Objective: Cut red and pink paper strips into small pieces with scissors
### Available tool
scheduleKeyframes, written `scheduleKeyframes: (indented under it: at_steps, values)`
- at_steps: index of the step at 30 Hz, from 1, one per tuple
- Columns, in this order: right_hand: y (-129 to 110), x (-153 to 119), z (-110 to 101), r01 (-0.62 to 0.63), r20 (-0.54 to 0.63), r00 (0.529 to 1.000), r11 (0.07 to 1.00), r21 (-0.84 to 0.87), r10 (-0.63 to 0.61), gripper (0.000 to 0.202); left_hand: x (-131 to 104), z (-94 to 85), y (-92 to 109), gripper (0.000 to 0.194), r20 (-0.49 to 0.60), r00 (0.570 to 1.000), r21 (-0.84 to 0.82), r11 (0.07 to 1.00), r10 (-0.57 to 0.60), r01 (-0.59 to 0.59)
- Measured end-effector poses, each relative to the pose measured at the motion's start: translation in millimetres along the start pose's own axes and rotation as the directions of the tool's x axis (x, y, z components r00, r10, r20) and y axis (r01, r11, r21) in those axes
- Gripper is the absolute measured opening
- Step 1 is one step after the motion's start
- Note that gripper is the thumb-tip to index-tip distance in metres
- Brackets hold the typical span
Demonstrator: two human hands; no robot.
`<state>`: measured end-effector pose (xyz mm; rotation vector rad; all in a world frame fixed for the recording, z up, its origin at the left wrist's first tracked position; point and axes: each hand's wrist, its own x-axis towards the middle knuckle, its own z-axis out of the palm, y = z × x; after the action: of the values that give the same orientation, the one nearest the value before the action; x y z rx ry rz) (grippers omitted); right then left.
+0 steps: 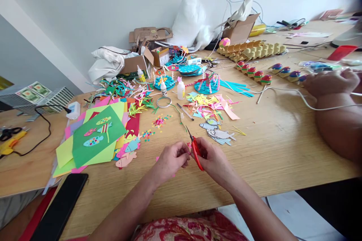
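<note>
In my right hand (212, 155) is a pair of scissors (196, 151) with red handles, its dark blades pointing up and away from me. Close beside it, my left hand (174, 158) pinches a small pink paper piece (189, 145), mostly hidden by the fingers. Just beyond the hands lie grey and blue paper fish (219, 134). Colourful paper dots (159, 121) are scattered to the left of the blades. A dark pen (185, 112) and a roll of clear tape (164, 101) rest farther back.
Coloured paper sheets (97, 135) with paper fish are stacked at left, near a black phone (63, 203). Glue bottles (181, 88), paper scraps and blue decorated discs (207, 84) stand behind. Another person's arm (336, 120) rests at right by painted egg-carton pieces (254, 72). A white cable crosses there.
</note>
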<state>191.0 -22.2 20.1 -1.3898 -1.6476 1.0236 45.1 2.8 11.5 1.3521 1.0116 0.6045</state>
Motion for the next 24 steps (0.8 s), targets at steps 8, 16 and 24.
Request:
scheduleKeyframes:
  at_steps: [8, 16, 24]
  values:
    - [6.4, 0.6, 10.3, -0.075, -0.059, 0.993, 0.935, 0.346, 0.102, 0.016, 1.3, 3.2, -6.8, 0.013, -0.006, 0.999, -0.086, 0.996, 0.033, -0.033]
    - [1.3, 1.4, 5.1, -0.090, -0.039, 0.993, 0.943, 0.322, 0.109, 0.018, 1.9, 1.0, -4.0, 0.014, -0.007, 0.999, -0.099, 0.994, 0.036, -0.036]
    - [2.3, 2.6, 7.9, -0.067, -0.047, 0.995, 0.950, 0.306, 0.086, 0.016, 0.4, 2.8, -5.2, 0.018, -0.010, 1.000, -0.104, 0.994, 0.018, -0.019]
